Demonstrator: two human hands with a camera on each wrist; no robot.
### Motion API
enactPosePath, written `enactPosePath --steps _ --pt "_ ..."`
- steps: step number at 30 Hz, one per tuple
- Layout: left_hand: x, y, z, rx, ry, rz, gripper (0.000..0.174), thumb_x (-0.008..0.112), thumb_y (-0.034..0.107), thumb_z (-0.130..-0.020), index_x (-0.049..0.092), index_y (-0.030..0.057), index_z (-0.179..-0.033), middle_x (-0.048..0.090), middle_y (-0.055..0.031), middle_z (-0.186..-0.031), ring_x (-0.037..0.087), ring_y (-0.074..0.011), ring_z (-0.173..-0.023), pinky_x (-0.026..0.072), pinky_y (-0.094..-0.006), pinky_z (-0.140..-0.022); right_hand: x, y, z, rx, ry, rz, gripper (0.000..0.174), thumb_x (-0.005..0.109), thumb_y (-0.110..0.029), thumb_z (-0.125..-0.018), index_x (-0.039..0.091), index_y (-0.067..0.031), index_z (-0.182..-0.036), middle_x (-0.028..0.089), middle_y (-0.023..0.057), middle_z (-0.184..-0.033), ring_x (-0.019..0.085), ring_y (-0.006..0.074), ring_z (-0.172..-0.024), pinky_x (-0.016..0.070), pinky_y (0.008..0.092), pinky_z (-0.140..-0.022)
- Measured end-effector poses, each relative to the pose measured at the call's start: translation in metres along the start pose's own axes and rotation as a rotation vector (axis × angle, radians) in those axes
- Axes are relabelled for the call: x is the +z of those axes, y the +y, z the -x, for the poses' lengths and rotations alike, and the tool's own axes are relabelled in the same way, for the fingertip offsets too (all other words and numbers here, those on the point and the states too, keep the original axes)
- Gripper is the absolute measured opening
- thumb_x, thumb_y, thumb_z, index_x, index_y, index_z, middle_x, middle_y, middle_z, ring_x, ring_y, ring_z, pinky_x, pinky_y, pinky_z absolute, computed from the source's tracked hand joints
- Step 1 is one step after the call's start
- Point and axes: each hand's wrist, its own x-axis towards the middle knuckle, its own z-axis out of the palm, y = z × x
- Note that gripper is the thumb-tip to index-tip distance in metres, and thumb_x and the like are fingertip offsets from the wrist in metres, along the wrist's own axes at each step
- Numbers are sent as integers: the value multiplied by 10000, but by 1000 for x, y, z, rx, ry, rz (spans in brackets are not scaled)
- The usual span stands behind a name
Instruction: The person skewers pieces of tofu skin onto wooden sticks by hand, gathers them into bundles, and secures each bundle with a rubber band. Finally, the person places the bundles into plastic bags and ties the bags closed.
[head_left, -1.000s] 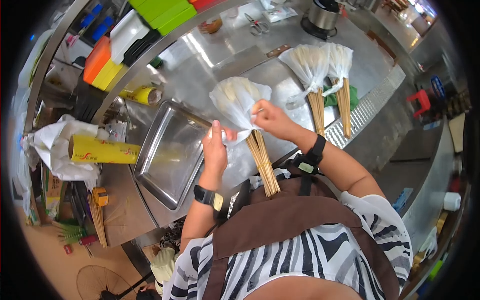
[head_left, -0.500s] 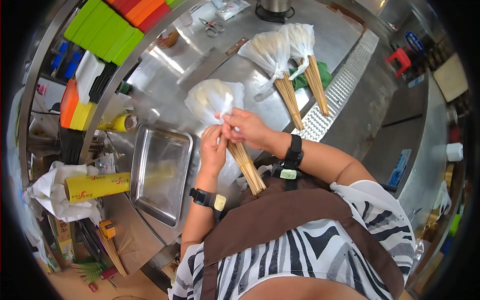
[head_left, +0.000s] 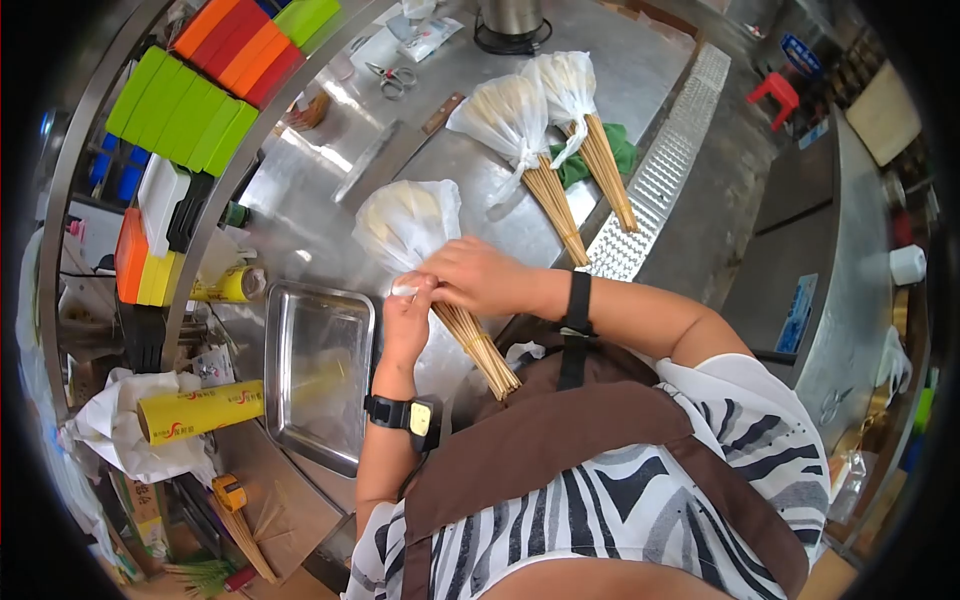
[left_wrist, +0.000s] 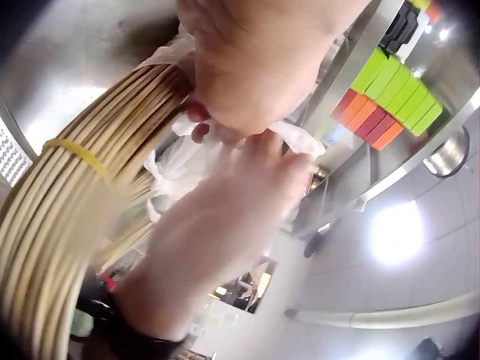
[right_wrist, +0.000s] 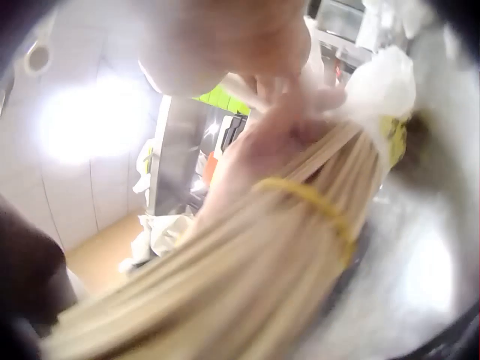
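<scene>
A white plastic bag (head_left: 405, 215) covers the pale tops of a bundle of wooden skewers (head_left: 475, 350) in front of the person. My left hand (head_left: 404, 325) pinches white plastic at the bag's neck between thumb and fingers. Close against it, my right hand (head_left: 485, 280) has its fingers curled on the same neck, hiding part of the gathered plastic. Below the hands the skewers slant toward the brown apron. A yellow rubber band (left_wrist: 79, 154) circles them in the left wrist view. The skewers (right_wrist: 225, 262) fill the lower part of the right wrist view, blurred.
Two more bagged skewer bundles (head_left: 545, 190) lie by a green cloth (head_left: 610, 155) at the right. A cleaver (head_left: 375, 165) and scissors (head_left: 392, 80) lie farther back. At the left are a metal tray (head_left: 320, 400), a yellow cling-film roll (head_left: 205, 408) and a shelf of colourful boxes (head_left: 185, 110).
My hands were apart at the bag's neck, the left drawing out a strip of plastic; they came together there and stay close. The view has shifted, with the counter sliding left.
</scene>
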Motion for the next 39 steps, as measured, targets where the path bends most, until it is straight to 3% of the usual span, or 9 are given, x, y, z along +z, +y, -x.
enactPosePath --steps 5,10,12,18,23,25,34,38,39 --pt "-1 -3 7 -35 -7 232 86 644 40 -833 686 -15 -885 632 -36 -907 555 -126 -885 416 -253 -819 -19 3 22 151 -375 49 89 592 -140 -811 567 -60 -840 566 74 -780 572 293 -796 451 421 -714" --pt "-5 -8 7 105 30 26 86 670 -34 -752 654 18 -818 628 -42 -856 577 -165 -861 429 -278 -824 -22 7 15 90 -312 -116 142 562 -89 -845 605 -61 -978 593 121 -835 580 309 -791 461 396 -704" --pt "-3 7 7 350 123 -422 116 668 -42 -715 606 34 -778 625 -67 -828 589 -219 -829 447 -299 -799 -16 5 5 86 -234 -205 159 548 -73 -850 603 -51 -997 605 138 -867 584 316 -811 464 391 -720" --pt "-6 10 -6 627 169 -701 233 661 -63 -620 549 57 -787 591 -85 -786 579 -289 -743 479 -374 -619 14 22 -18 490 -397 -322 200 532 -86 -874 621 -6 -1034 653 162 -881 621 296 -806 486 357 -739" --pt "0 -9 -14 791 355 -718 226 677 -35 -656 544 52 -817 568 -94 -810 567 -296 -722 475 -376 -625 17 47 -26 520 -560 -482 188 553 -88 -844 644 -4 -985 664 172 -852 632 281 -768 495 346 -705" --pt "0 -10 -12 749 404 -726 222 687 -19 -671 544 54 -824 569 -97 -815 568 -295 -727 473 -376 -625 15 50 -28 606 -626 -586 184 555 -90 -822 653 -10 -955 660 184 -848 637 329 -772 498 362 -693" --pt "-7 -14 14 657 317 -679 179 717 -6 -712 550 46 -752 574 -83 -716 573 -281 -668 456 -364 -583 12 29 -23 97 -505 -23 78 613 -110 -734 576 -49 -763 581 105 -732 587 324 -726 462 409 -661" --pt "2 -22 36 506 310 -630 129 710 42 -762 582 28 -758 596 -75 -689 589 -238 -647 454 -334 -573 14 40 -4 69 -413 99 87 624 -106 -717 555 -58 -735 567 91 -723 583 308 -721 453 407 -656" --pt "10 -26 41 289 372 -424 122 702 84 -793 601 18 -807 620 -73 -736 604 -217 -673 473 -332 -607 11 41 -1 88 -412 133 88 633 -102 -722 563 -54 -748 576 95 -741 583 305 -735 454 399 -661"
